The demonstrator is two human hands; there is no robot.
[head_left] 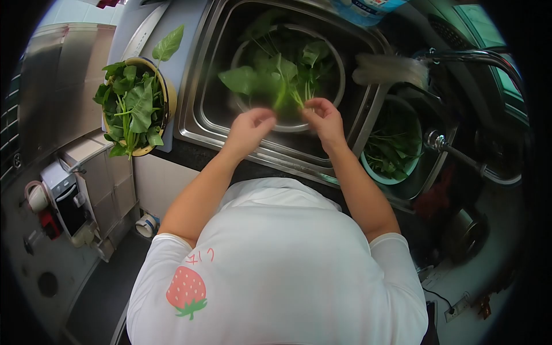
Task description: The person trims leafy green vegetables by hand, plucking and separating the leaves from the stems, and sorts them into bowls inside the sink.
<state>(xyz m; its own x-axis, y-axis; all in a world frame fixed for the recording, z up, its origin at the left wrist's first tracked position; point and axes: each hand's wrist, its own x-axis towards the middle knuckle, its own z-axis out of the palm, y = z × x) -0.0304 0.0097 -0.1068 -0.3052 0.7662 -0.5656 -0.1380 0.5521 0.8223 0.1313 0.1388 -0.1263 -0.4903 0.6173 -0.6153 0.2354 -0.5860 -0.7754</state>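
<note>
Over the sink basin (214,98) both my hands are close together at the near rim of a round colander-like bowl (339,66). My right hand (326,122) pinches the thin stems of some leafy greens (315,53). Left of it, my left hand (250,131) has its thumb and fingers pressed together beside a motion-blurred green stem (279,99); whether it grips that stem cannot be made out. A broad leaf (238,79) spreads over the bowl's left side, and more leaves lie deeper inside.
To the left, an enamel-like bowl (170,95) piled with leafy greens (138,106) stands on a pale board (122,43) near a knife (146,30). A light green basin (382,177) with greens sits in the right sink, under the faucet (494,57). A blue package (368,8) lies behind.
</note>
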